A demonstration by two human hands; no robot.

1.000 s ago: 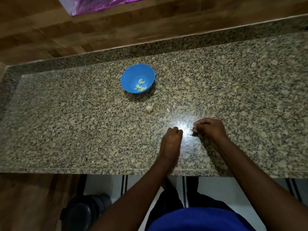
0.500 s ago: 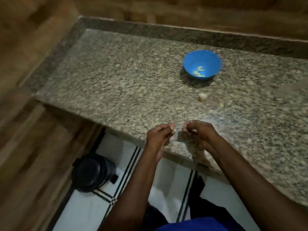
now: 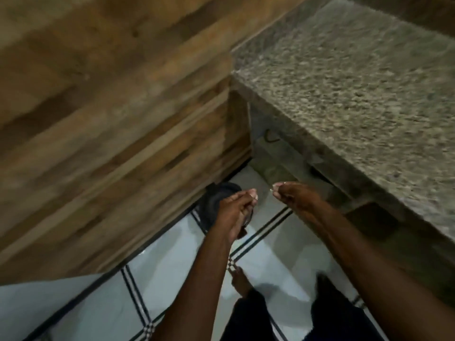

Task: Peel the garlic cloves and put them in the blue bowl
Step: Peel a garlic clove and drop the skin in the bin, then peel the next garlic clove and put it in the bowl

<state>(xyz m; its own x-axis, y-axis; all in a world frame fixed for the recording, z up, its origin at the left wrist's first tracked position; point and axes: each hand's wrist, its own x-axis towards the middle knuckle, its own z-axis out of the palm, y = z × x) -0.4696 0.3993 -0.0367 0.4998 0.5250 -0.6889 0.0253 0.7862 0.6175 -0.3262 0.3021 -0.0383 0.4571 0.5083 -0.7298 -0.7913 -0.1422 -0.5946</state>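
Note:
The view is blurred and looks down past the counter's left end to the floor. The blue bowl and the garlic cloves are out of view. My left hand (image 3: 237, 212) and my right hand (image 3: 296, 196) hang side by side in the air over the floor, a little apart. Each has its fingertips bunched in a pinch. A small pale fleck, seemingly garlic skin, shows at the tips of each hand. My left hand is right above a black bin (image 3: 214, 203), and my right hand is just to the bin's right, in front of the counter's underside.
The granite counter (image 3: 357, 82) fills the upper right, its front edge running diagonally down to the right. A wood-panelled wall (image 3: 110, 119) covers the left. White floor tiles with black lines (image 3: 172, 271) lie below, and my bare foot (image 3: 242, 281) stands on them.
The view swung left and down from the counter to the floor. Both hands left the counter top, came off its front edge and now hover by the black bin, still pinched.

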